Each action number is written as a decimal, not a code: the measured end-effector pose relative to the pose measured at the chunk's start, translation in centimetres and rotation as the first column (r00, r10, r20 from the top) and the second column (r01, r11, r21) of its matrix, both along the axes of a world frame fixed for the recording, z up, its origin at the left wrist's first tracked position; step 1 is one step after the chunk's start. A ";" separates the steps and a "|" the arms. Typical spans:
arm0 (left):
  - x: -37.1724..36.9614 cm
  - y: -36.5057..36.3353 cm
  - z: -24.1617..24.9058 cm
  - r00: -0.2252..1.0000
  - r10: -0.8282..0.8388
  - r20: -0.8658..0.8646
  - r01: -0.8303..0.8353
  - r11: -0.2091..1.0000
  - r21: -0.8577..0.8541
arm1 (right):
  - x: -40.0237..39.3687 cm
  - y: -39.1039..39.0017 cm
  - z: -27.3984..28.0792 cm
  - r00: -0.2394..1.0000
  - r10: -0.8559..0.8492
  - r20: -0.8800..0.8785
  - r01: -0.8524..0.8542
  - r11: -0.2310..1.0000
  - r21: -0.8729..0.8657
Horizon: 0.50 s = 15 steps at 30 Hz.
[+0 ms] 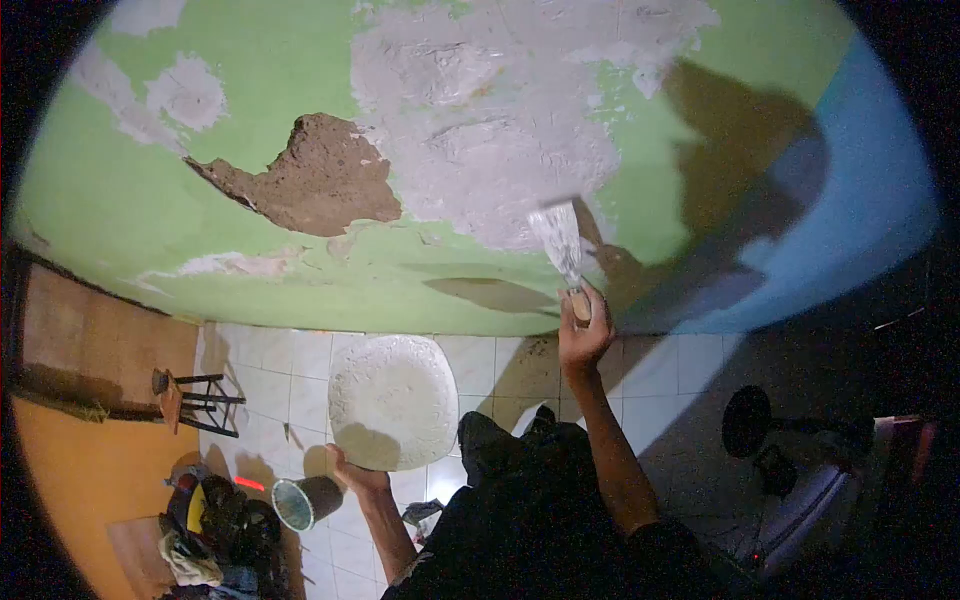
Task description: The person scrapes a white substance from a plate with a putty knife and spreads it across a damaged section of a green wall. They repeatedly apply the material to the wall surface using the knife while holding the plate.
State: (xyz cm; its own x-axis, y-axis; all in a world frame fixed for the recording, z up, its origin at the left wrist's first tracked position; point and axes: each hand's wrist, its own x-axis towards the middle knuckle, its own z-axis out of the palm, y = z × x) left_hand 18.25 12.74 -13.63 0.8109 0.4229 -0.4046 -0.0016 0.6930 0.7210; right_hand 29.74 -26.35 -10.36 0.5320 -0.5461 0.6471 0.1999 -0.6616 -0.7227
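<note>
My right hand [588,335] is closed round the wooden handle of a putty knife [560,236], whose wide blade is smeared with white filler. The blade's edge overlaps the lower border of a large whitish filler patch [480,130] on the green wall [270,70]. Lower left, my left hand [362,478] grips the near rim of a broad pale board [393,400] with rounded corners, its face coated in white filler. Left of the patch, a broken-away area of bare brown wall [325,180] shows.
A bucket [296,504] stands on the tiled floor [480,370] near my left hand. Beyond it are a dark-legged stool [200,402] and a heap of cloths and bags [215,525]. A dark round-headed object [747,421] stands at the right. The wall turns blue [870,170] there.
</note>
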 end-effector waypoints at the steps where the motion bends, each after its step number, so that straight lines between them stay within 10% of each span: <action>1: 0.1 -0.1 0.1 1.000 -0.007 -0.009 0.007 1.000 0.005 | 0.2 0.2 2.4 0.999 0.030 0.031 -0.030 0.999 0.013; 7: 1.6 -1.0 1.6 0.997 -0.073 -0.034 0.075 0.993 0.088 | 4.2 -0.5 16.2 0.992 0.050 0.117 -0.042 0.997 -0.068; 15: 0.8 -0.3 0.9 0.997 -0.077 -0.006 0.077 0.997 0.033 | -0.7 1.7 -1.5 0.943 0.080 -0.323 -0.027 0.986 0.163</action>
